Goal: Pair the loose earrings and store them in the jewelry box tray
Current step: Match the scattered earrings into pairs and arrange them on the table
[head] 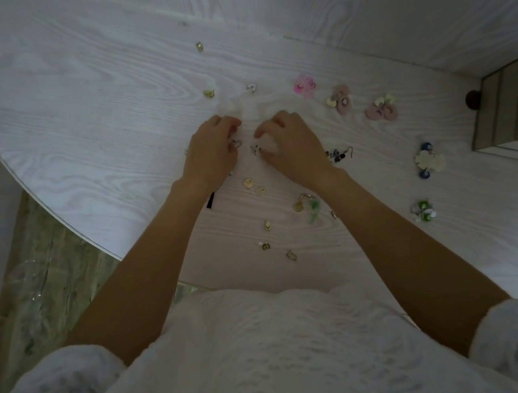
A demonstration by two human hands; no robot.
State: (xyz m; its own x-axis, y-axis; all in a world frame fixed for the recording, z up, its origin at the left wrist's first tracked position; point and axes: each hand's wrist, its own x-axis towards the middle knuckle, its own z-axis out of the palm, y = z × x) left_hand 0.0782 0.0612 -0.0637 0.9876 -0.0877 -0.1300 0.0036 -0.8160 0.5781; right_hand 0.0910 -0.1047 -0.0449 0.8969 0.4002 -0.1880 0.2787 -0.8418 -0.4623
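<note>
Both arms reach forward; the left hand (213, 149) pinches a hook earring (237, 143), and the right hand (291, 147) pinches a white fluffy earring (266, 145), its direction unclear.

A home, likely a bedroom or dressing corner: a white wood-grain counter (82, 126) strewn with earrings (305, 86), a mirrored jewelry box (512, 109) far right of the hands, wood-look floor (35, 286) at left

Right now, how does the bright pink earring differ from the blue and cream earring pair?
The bright pink earring is translucent pink and lies far from the person; the blue and cream earring pair is opaque, larger, and lies nearer the mirrored box. Both are flower-like and rest untouched on the table.
</note>
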